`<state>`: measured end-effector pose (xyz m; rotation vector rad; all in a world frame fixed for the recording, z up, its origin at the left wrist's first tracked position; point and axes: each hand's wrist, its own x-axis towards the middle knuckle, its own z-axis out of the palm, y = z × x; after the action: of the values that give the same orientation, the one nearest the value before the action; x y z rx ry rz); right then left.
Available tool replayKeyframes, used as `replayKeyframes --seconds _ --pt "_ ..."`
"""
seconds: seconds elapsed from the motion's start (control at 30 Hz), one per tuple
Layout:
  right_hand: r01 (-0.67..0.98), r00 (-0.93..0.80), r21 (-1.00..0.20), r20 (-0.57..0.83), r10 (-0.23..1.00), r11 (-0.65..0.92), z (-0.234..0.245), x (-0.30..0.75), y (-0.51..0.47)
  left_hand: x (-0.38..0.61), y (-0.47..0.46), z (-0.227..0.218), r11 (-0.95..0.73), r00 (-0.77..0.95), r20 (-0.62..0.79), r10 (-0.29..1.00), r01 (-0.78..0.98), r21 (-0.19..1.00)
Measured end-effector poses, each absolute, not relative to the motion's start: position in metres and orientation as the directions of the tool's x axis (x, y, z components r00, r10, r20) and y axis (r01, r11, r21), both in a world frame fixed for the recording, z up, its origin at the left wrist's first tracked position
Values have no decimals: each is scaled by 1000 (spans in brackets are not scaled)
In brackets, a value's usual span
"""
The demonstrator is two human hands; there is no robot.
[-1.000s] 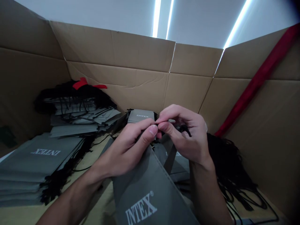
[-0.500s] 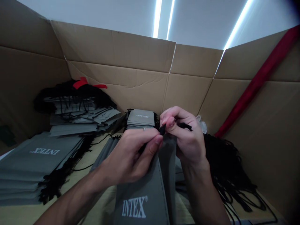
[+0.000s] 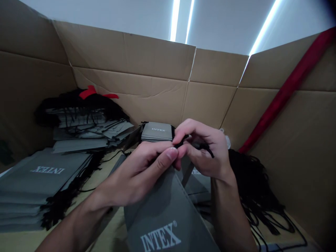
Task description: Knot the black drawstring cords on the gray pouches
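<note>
My left hand is closed, its thumb and forefinger pinched at the top corner of a grey fabric pouch with white INTEX lettering. The pouch hangs tilted below both hands. Fingertips of my right hand meet those of the left, closed on a black cord. A dark end of cord also pokes out beside the right palm. The fingers partly cover the cord, and whether it is knotted there I cannot tell.
Grey INTEX pouches with black cord ends are stacked at left. Behind them rises a pile with red strips. Another stack stands behind my hands. Black cords lie at right. Cardboard walls surround the table.
The fingers of both hands have come closer together over the cord. My left hand has turned flatter, and the pouch has swung so its lower part leans further right.
</note>
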<state>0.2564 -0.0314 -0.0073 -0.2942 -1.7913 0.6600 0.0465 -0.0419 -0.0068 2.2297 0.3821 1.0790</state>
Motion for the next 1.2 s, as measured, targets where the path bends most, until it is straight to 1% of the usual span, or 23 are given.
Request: replayKeyframes --seconds 0.07,0.17,0.33,0.4,0.5,0.57,0.63,0.77,0.83,0.93,1.07,1.2 --pt "-159 -355 -585 785 507 795 -11 257 -30 48 -43 -7 -794 612 628 480 -1 608" --pt "-230 -379 -611 773 508 758 -17 260 -27 51 -45 -11 -857 582 689 431 27 514" --pt "-261 -365 -658 745 559 707 -21 263 -26 55 -47 -19 -946 559 775 295 57 319" --pt "-296 -391 -678 728 563 672 -19 263 -26 56 -49 -21 -958 565 782 261 54 281" --pt "-346 -435 -697 712 551 628 -16 261 -25 55 -51 -21 -959 578 774 259 59 277" --pt "-358 -431 -690 719 544 629 -14 260 -26 55 -52 -21 -959 579 774 258 60 276" --pt "-347 -421 -689 720 551 636 -13 261 -27 55 -52 -20 -962 572 781 252 65 263" --pt "-300 -465 -762 643 609 574 -12 264 -28 55 -48 -20 -969 554 796 245 124 212" --pt "-269 -473 -767 632 613 583 -11 265 -28 55 -46 -20 -970 549 799 244 148 194" --pt "-225 -423 -745 655 626 628 -11 265 -27 54 -45 -21 -959 544 791 280 188 210" --pt "-191 -349 -739 666 659 646 -8 261 -30 56 -48 -22 -940 534 779 329 260 219" --pt "-132 -296 -700 704 646 702 -4 256 -31 60 -50 -25 -937 503 805 315 299 180"
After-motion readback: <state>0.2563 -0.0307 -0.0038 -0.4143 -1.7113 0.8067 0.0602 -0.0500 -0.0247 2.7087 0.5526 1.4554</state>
